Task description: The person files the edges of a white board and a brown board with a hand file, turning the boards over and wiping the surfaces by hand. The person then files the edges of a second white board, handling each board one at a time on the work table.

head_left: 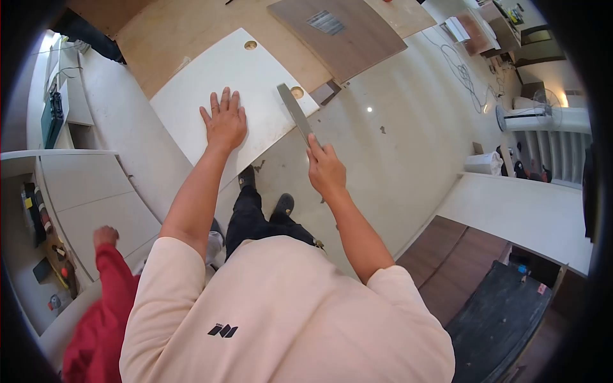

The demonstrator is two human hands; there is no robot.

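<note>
The left hand (223, 122) lies palm down on a white panel (255, 73), its fingers (225, 101) spread open and pointing to 12 o'clock. The panel lies flat on the floor (396, 134), straight ahead of the person at 12 o'clock, with 1 corner reaching down toward the person's shoes (247, 177). It has 2 round holes, 1 near its far edge (250, 45) and 1 near its right corner (297, 92).

The right hand (325, 169) is at 1 o'clock from the shoes, with its fingers closed around the near end of a grey flat bar (295, 110). The bar slants up toward 11 o'clock, and its far end sits over the panel's right edge, just beside the second hole. I cannot tell whether it touches the panel.

A brown panel (345, 38) lies on the floor at 1 o'clock, beyond the white one. At 8 o'clock, another person's red sleeve (108, 281) reaches up, with that hand (105, 236) resting on a white counter (96, 191). A cable (463, 70) lies loose on the floor at 2 o'clock.
</note>
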